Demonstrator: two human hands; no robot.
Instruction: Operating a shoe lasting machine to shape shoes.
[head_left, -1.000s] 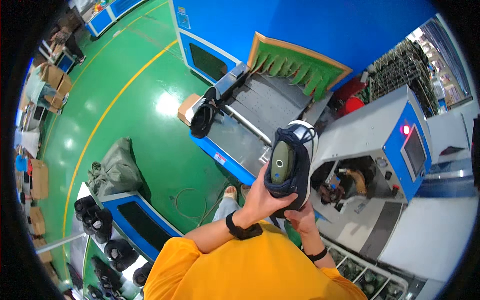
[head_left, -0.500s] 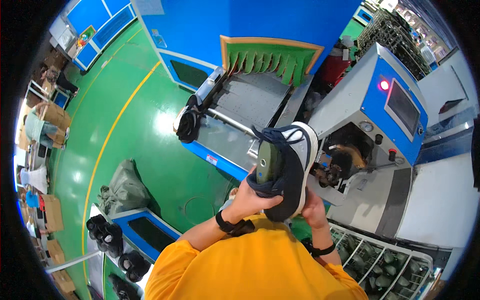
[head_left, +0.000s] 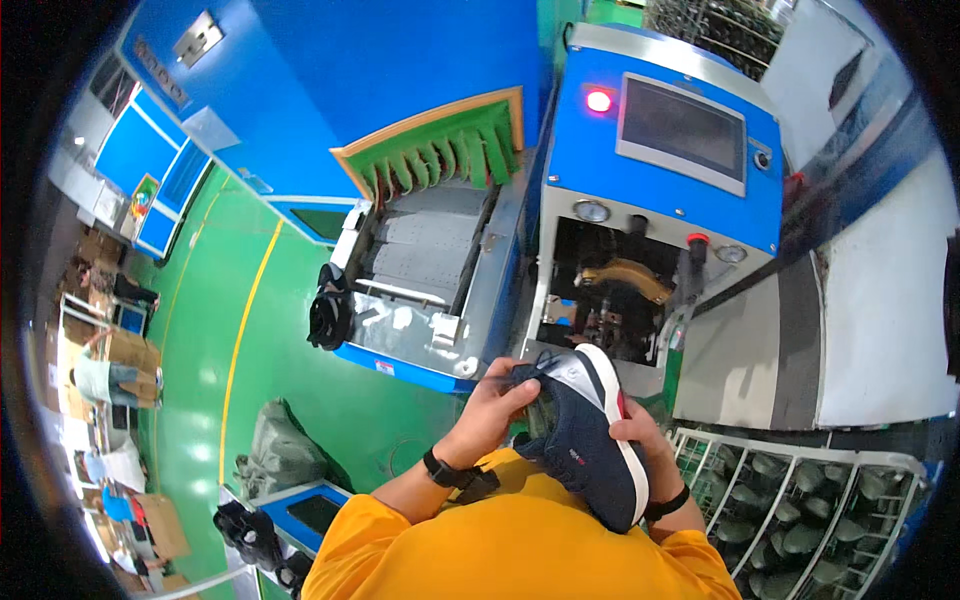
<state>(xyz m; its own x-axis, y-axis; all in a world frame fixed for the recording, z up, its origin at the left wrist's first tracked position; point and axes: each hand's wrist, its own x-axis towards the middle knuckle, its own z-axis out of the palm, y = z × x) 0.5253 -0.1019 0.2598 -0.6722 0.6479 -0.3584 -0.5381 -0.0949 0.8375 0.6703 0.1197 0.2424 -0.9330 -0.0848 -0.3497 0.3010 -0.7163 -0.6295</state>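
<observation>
In front of my chest I hold a navy sneaker [head_left: 575,440] with a white sole and a pale grey part with dark laces. It lies tilted on its side. My left hand [head_left: 495,412] is closed on the sneaker at its laced, upper opening side. On the other side, my right hand [head_left: 645,438] grips the white sole edge with the thumb on it. Beyond the sneaker stands a blue and grey machine [head_left: 665,200] with a dark screen, a lit red lamp and gauges. Its dark working recess [head_left: 605,300] holds a curved brown pad [head_left: 628,277].
To the left, a conveyor [head_left: 425,240] runs under a green strip curtain [head_left: 435,160]; dark shoes [head_left: 328,318] sit at its corner. A white wire rack [head_left: 800,450] of shoe lasts is at lower right. A grey sack [head_left: 280,445] and more dark shoes [head_left: 250,535] are at lower left.
My view has swung right, toward the machine. The sneaker has come lower and rolled, so its side faces up and the green last inside is mostly out of sight. Both hands still hold it.
</observation>
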